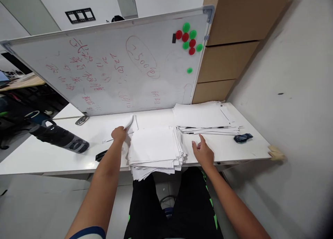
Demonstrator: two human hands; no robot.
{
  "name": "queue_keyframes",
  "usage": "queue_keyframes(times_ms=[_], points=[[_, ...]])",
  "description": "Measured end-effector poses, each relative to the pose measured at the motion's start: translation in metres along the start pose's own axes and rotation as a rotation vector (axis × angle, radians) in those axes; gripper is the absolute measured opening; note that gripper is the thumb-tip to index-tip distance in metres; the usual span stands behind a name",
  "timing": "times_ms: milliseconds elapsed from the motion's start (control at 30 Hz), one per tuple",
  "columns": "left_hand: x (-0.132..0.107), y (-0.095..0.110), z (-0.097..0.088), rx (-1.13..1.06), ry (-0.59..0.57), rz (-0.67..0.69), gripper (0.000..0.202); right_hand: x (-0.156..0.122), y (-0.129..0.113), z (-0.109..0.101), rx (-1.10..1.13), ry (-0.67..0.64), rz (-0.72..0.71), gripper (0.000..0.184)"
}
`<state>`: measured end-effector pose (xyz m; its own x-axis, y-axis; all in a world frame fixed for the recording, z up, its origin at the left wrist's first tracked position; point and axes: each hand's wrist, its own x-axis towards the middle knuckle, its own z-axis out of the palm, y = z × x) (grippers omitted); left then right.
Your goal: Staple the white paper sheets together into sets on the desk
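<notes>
A dark bottle (62, 136), its contents hidden, stands toward the left end of a white tabletop (235, 152), while brown boxes (226, 62) rise behind the far right corner, contents also out of sight. Seated at the near edge, a person pinches a curled paper sheet (128, 122) with the left hand (119, 134), that grip together on the paper. The right hand (204, 154) is free near the front edge, thumb and forefinger apart. Between them a stack (153, 145) of paper juts past the near edge; a second pile (201, 116) lies at the far edge, right of centre. Bare white surface runs between the right hand and a dark blue object (243, 138) near the right edge. A black case (101, 155) sits near the front edge, left of the stack. A whiteboard (166, 58) with red writing lines the far edge.
</notes>
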<state>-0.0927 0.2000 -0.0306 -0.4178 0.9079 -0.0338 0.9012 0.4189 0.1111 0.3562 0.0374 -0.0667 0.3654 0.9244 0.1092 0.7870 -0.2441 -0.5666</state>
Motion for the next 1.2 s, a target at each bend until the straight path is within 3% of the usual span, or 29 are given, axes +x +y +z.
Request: queue_keyframes(times_ms=[433,600,867,1033,1200], points=[[0.002,-0.009,-0.007,-0.059,-0.097,-0.024,0.051,-0.001,0.0,0.001,-0.011,0.02,-0.01,0.058],[0.007,-0.021,-0.014,-0.082,-0.149,0.026,0.041,0.0,0.003,0.003,-0.016,0.011,-0.012,0.058],[-0.007,-0.02,-0.033,-0.046,-0.057,-0.014,0.048,0.002,0.002,0.004,-0.018,0.002,-0.021,0.057],[-0.014,-0.007,-0.034,-0.006,0.025,0.109,0.062,0.002,0.001,0.004,-0.024,0.003,-0.023,0.056],[-0.014,0.002,-0.026,-0.066,-0.078,0.258,0.063,0.002,0.0,0.004,-0.033,-0.004,-0.022,0.056]])
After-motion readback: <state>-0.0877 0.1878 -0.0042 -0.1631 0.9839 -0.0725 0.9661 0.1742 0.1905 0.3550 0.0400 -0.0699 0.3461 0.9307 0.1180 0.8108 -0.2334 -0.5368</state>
